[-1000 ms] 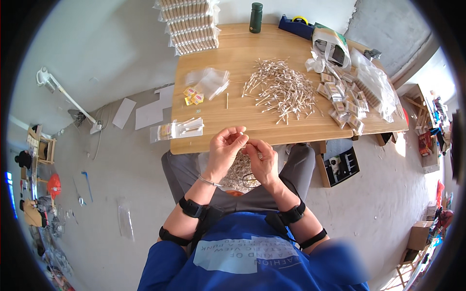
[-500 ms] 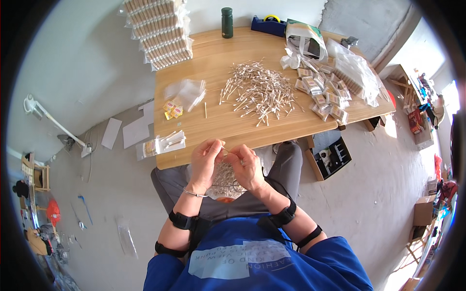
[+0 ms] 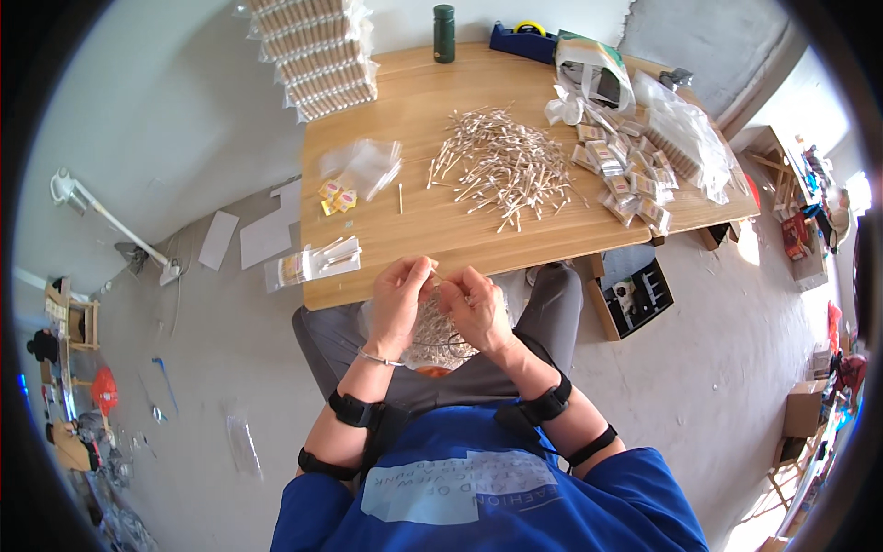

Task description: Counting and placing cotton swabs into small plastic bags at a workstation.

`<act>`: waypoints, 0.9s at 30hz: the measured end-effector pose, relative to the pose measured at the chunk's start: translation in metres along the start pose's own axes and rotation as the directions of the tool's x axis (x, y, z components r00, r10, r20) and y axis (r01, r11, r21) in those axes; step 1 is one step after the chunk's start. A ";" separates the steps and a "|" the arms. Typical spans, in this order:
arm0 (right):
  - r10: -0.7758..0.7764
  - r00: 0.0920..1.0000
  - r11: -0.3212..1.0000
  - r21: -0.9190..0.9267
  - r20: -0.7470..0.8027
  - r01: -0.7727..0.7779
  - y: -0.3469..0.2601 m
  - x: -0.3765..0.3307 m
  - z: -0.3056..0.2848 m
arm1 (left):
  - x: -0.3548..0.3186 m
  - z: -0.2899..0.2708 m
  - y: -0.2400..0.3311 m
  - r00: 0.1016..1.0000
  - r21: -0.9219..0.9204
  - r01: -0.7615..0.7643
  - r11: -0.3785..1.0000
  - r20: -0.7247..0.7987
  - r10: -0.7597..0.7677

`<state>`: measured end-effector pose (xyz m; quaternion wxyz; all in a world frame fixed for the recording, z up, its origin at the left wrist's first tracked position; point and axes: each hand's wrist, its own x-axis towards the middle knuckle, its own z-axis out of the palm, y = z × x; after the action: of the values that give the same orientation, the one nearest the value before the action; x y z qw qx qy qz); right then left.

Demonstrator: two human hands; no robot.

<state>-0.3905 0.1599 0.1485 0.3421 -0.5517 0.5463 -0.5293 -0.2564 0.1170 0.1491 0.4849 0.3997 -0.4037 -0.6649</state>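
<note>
Left hand [image 3: 399, 299] and right hand [image 3: 477, 311] raised side by side at table [image 3: 391, 97]'s near edge, fingertips nearly meeting. Both pinched closed; can't tell on what.

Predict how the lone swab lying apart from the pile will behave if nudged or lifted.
The lone swab would probably roll easily, being thin and straight on a flat tabletop. Its slimness suggests little weight. It should feel fairly stiff, showing no visible bend.

item [image 3: 438, 276] between left hand [image 3: 400, 299] and right hand [image 3: 476, 308]: too small to tell | packet stack [image 3: 317, 57]: cut off above
</note>
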 end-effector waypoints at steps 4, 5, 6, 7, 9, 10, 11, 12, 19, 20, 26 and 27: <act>0.040 0.999 0.999 -0.022 0.030 -0.040 -0.008 0.000 -0.001 | 0.000 0.002 0.008 0.996 -0.097 0.068 0.993 -0.053 -0.073; 0.035 0.999 0.999 -0.033 0.027 -0.034 -0.006 0.001 -0.001 | 0.000 0.002 0.009 0.996 -0.098 0.067 0.993 -0.060 -0.073; 0.029 0.999 0.999 -0.043 0.023 -0.028 -0.005 0.001 0.000 | 0.000 0.002 0.010 0.996 -0.146 0.065 0.987 -0.047 -0.072; 0.040 0.999 0.998 -0.050 0.028 -0.039 -0.004 0.000 0.000 | 0.000 0.002 0.010 0.997 -0.194 0.064 0.979 -0.033 -0.071; 0.018 0.999 0.997 -0.072 0.041 -0.015 0.002 0.000 -0.001 | 0.000 0.001 0.009 0.999 -0.114 0.036 0.993 -0.020 -0.038; -0.005 0.999 0.995 -0.096 0.050 0.010 0.004 0.000 -0.001 | 0.000 0.000 0.008 1.000 -0.034 0.008 0.999 0.002 -0.008; -0.004 0.999 0.995 -0.095 0.053 0.009 0.005 0.000 -0.001 | 0.001 0.000 0.006 1.000 -0.022 0.001 1.000 -0.005 -0.001; -0.012 0.998 0.995 -0.100 0.056 0.017 0.005 0.001 -0.001 | 0.001 0.000 0.005 1.000 -0.023 -0.001 1.000 -0.007 0.000; 0.035 0.996 0.998 -0.051 0.081 -0.031 0.003 -0.001 0.000 | 0.002 -0.005 -0.002 1.000 -0.093 0.024 0.995 0.015 -0.022; 0.035 0.996 0.998 -0.051 0.082 -0.031 0.002 0.000 0.000 | 0.002 -0.004 -0.002 0.999 -0.114 0.038 0.993 0.001 -0.038; 0.117 0.985 0.993 0.004 0.125 -0.119 -0.005 0.000 0.000 | 0.003 -0.003 -0.002 1.000 -0.137 0.023 0.990 0.001 -0.023; 0.115 0.987 0.992 0.045 0.117 -0.121 -0.005 -0.001 0.001 | 0.003 -0.003 -0.002 1.000 -0.138 0.023 0.990 0.001 -0.023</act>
<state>-0.3878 0.1615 0.1527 0.4174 -0.5389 0.5437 -0.4896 -0.2545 0.1145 0.1461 0.5038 0.3701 -0.3522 -0.6965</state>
